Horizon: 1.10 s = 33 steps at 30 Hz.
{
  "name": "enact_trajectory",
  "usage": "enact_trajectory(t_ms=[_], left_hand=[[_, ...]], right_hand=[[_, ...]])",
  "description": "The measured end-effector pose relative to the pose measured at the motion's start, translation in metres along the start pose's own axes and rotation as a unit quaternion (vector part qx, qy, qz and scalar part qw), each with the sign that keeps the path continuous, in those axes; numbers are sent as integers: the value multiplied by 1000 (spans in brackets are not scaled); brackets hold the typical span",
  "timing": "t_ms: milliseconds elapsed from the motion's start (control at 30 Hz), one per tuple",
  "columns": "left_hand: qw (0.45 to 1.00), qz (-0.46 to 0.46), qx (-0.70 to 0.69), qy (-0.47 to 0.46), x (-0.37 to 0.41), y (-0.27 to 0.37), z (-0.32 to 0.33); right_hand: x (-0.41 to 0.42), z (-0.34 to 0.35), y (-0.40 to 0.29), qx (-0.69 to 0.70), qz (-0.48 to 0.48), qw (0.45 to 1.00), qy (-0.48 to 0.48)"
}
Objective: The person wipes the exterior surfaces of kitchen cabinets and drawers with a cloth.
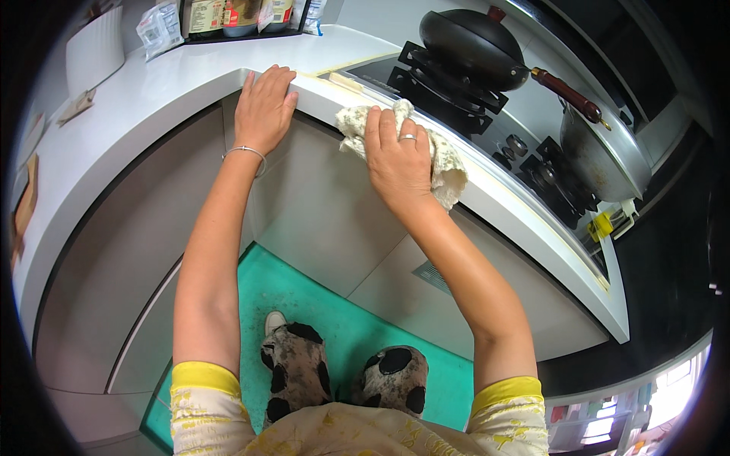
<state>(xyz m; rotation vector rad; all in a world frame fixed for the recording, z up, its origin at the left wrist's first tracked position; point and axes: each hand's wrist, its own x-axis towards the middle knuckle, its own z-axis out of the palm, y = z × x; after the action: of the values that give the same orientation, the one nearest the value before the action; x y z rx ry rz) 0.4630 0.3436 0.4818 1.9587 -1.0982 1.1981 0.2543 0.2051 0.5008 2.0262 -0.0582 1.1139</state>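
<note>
My left hand point(265, 108) lies flat on the front edge of the white countertop point(205, 65), near its inner corner, and holds nothing. To its right, my right hand point(399, 154) presses a crumpled, patterned cloth point(450, 168) against the counter's front edge, beside the gas cooktop. The cloth bunches out past the fingertips and hangs below the palm. Just beyond the cloth runs the rim of the black glass gas cooktop point(370, 71). A bracelet circles my left wrist, and a ring is on a finger of my right hand.
A lidded black wok point(473, 51) stands on the far burner, its wooden handle pointing right. A metal pan point(604, 151) sits by the nearer burner. Jars point(239, 17) fill a black rack at the back, beside a plastic bag point(159, 28). Cabinet fronts point(325, 211) lie below the counter.
</note>
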Motion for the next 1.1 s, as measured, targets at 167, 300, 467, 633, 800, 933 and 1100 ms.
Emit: enact_trajectory(t_ms=[167,300,467,633,800,933,1100], left_hand=[[1000,18,-20,-3,1,-4,-1],[999,43,-28,-8,4,-9,-5],[997,65,-50,-12,6,-14,-6],[993,83,-71,-32,9,-23,-4],[995,87,29,-31,6,-33,-10],[958,-12,286,-26,5,-49,-30],[925,-44,375,-54,3,-66,-61]], right_hand=[[18,11,-15,6,-3,1000,6],[31,23,-27,13,-7,1000,12],[48,39,-43,28,-8,999,23],[64,46,-53,-3,-8,999,38],[74,62,-62,8,-13,999,49],[82,73,-68,-4,-24,999,27],[101,79,-78,32,-10,999,-12]])
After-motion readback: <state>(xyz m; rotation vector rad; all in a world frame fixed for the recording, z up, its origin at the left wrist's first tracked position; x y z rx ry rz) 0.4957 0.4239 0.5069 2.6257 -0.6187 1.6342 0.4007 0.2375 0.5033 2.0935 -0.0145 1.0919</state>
